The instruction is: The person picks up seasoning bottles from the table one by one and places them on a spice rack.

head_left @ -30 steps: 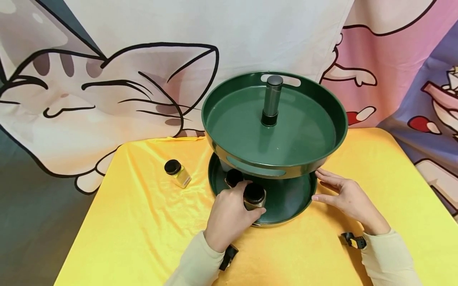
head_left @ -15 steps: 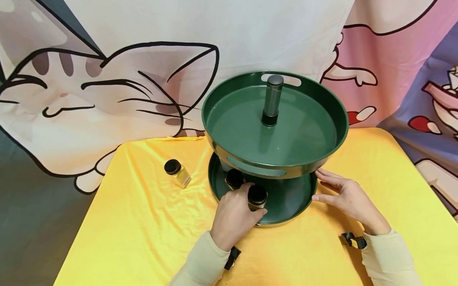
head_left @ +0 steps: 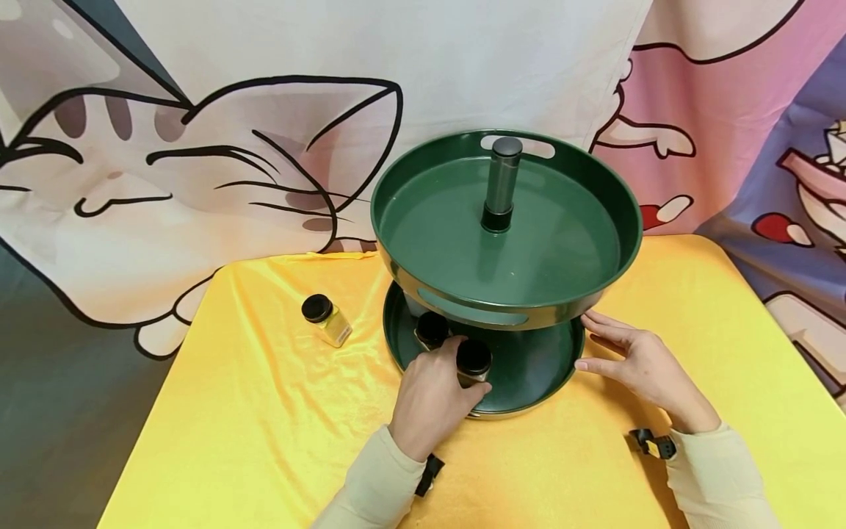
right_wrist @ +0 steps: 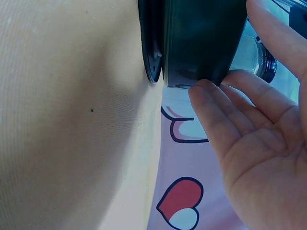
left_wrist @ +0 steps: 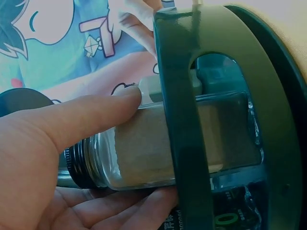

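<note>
My left hand holds a square glass spice jar with a black lid, thumb on one side and fingers on the other. Brownish contents fill that glass jar in the left wrist view. It stands upright inside the front of the green lower tray of a two-tier round stand. Just behind, partly hidden by the upper tier, is another black-lidded jar. My right hand rests its extended fingers against the right rim of the lower tray; in the right wrist view, its fingertips are at the tray wall.
The large green upper tray overhangs the lower one, with a dark centre post rising through it. A yellow-filled jar stands to the left on the yellow tablecloth. A printed cartoon curtain hangs behind the table.
My left hand has shifted slightly to the right with the jar within the lower tray, then stayed nearly still. The right hand keeps its place at the rim.
</note>
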A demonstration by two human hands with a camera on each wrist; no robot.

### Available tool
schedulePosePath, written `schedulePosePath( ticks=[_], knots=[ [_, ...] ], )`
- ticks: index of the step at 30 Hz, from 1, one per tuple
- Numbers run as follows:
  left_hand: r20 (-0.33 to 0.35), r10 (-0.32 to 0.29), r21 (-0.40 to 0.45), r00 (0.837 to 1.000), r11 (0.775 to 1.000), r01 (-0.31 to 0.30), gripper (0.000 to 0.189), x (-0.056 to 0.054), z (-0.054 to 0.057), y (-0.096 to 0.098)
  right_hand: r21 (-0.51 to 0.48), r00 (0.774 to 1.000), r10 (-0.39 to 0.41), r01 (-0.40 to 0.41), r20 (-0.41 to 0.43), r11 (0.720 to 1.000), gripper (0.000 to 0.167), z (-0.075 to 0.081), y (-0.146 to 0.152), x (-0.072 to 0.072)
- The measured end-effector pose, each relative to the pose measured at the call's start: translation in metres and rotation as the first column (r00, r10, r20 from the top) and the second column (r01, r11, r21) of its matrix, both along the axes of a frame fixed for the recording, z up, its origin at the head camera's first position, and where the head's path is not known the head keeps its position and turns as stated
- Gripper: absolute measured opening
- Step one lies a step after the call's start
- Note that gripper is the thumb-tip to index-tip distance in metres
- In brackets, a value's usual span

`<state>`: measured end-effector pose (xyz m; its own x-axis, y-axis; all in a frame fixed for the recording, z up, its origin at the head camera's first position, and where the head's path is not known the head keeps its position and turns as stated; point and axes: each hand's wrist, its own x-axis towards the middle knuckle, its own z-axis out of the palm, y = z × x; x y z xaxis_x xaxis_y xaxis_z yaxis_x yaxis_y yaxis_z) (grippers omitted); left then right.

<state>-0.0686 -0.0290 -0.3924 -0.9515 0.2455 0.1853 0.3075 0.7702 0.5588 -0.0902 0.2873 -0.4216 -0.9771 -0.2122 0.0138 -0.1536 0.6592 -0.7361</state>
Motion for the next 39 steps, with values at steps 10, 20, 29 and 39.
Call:
schedulePosePath(
  ticks=[10,20,29,39],
  knots=[
    [0.026,-0.036,0.037,0.999,0.999,0.035,0.064,0.003,0.01,-0.007,-0.01,1.0,0.007,-0.007,-0.002,1.0,0.071,0.0,0.001,0.0],
    [0.022,-0.008,0.089,1.0,0.996,0.006,0.054,0.011,0.045,-0.039,0.03,0.998,-0.001,0.003,-0.067,1.0,0.056,-0.001,0.004,0.0],
    [-0.072,0.139,0.12,0.988,0.984,-0.13,0.047,0.001,0.056,-0.078,-0.058,0.996,-0.03,0.025,-0.081,0.998,0.048,-0.004,0.002,-0.001],
    [-0.215,0.329,0.112,0.919,0.944,-0.311,0.043,-0.019,0.042,-0.116,-0.077,0.999,-0.042,0.039,-0.026,0.996,0.064,-0.002,0.002,-0.001]
  ],
)
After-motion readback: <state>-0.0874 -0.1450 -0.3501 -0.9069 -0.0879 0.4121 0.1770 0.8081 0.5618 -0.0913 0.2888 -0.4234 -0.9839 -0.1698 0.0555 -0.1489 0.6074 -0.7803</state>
